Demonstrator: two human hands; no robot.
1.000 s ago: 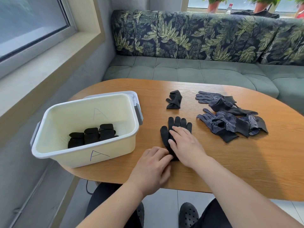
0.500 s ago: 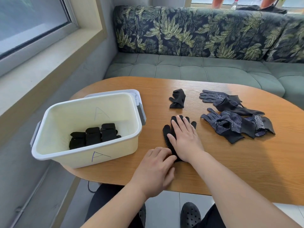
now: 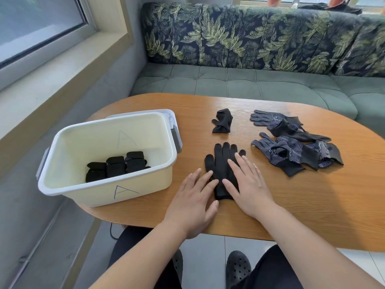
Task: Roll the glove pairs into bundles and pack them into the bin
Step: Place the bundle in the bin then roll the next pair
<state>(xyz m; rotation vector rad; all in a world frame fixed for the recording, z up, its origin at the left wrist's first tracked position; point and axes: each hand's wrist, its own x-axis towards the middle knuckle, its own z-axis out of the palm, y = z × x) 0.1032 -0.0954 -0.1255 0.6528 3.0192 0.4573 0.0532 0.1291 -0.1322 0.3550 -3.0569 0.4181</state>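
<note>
Progress, judged: partly done. In bin [image 3: 100, 184], left of frame: three or so black rolled bundles [image 3: 116, 167], packed.

On table [image 3: 312, 205], centre: black glove pair [image 3: 223, 163], apparently stacked, laid flat with fingers toward top of frame, not yet rolled.

Right of frame: heap of dotted gloves [image 3: 291, 151]. Above centre: one crumpled black glove [image 3: 222, 123]. All left to roll and pack.

Left hand [image 3: 193, 203]: palm down, fingers straight, tips touching the pair's lower left edge. Right hand [image 3: 248, 184]: flat, fingers spread and relaxed, pressing its right side. Nothing grasped by either.

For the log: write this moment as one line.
left hand: flat on glove | right hand: flat on glove | bin: bundles inside
</note>
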